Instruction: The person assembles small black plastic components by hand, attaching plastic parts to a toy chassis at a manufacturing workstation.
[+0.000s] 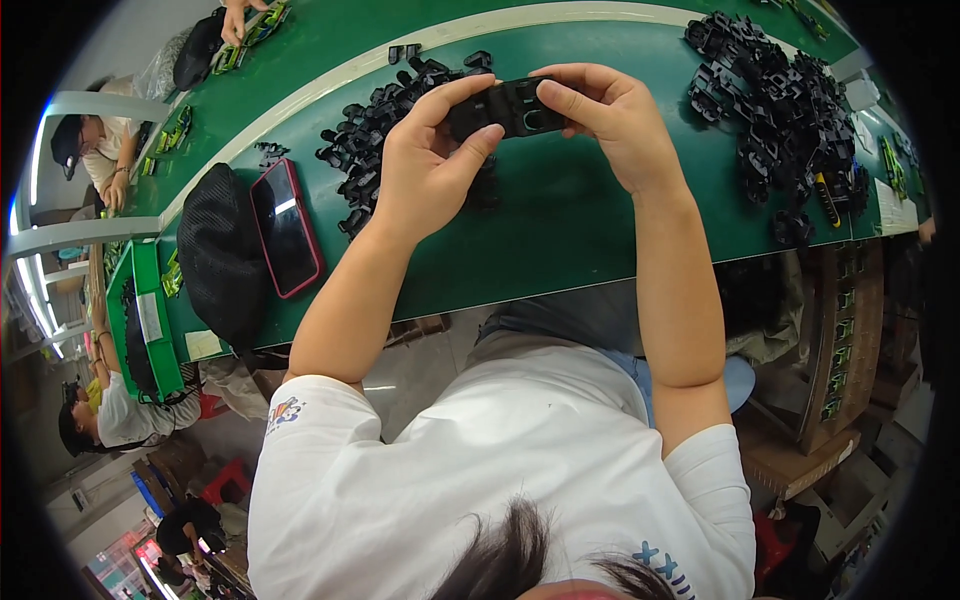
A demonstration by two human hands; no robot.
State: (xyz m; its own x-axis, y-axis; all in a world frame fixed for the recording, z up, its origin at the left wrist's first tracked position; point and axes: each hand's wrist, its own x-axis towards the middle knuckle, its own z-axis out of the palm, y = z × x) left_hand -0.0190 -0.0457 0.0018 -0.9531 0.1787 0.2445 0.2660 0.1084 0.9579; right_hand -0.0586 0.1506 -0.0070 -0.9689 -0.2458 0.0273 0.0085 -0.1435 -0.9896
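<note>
Above the green tabletop, both my hands hold a black moulded plastic part (515, 108) level between them. My left hand (430, 160) grips its left end, thumb on the near side and index finger along the far side. My right hand (622, 125) has the right end, its thumb pressed on the upper face and the fingers curled behind. Just beyond and left of my left hand lies a loose heap of small black plastic parts (365, 135). A larger pile of black parts (745, 95) covers the table's right side.
A phone in a red case (287, 230) lies left of my forearm, beside a black mesh bag (218, 255). A green bin (150, 330) stands at the left edge. A yellow-and-black tool (827, 200) rests by the right pile. Co-workers' hands (235, 22) are at the far left.
</note>
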